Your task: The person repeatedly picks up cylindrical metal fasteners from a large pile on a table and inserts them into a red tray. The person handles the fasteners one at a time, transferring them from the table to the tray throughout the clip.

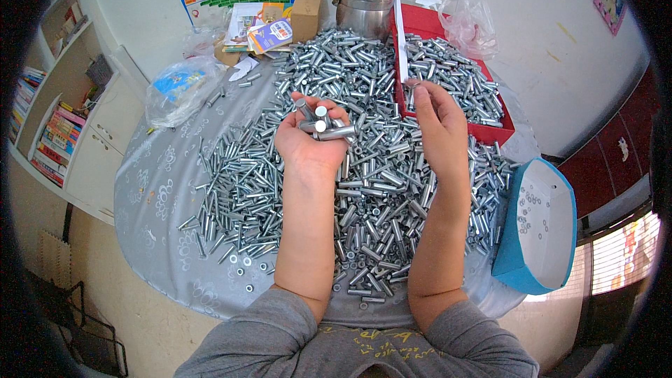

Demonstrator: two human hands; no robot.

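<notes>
My left hand [306, 148] is turned palm up over the middle of the pile. Its fingers curl round several shiny metal cylinders [336, 132], which look like bolt sleeves and lie across the palm. To its right, my right hand [446, 129] is raised at the near left side of a red box [492, 133] full of similar metal pieces. Thumb and fingers pinch together there; a small bit of metal shows at the tips, too little to name. Beneath both arms spreads a large heap of metal sleeves and bolts [381, 192].
A blue bin [511, 255] with small rings stands right. Loose nuts [240, 273] lie near the front edge of the grey tablecloth [161, 238]. Behind the heap are a steel pot [364, 10], a cardboard box [306, 14] and plastic bags [183, 91]. Bookshelves [52, 133] stand left.
</notes>
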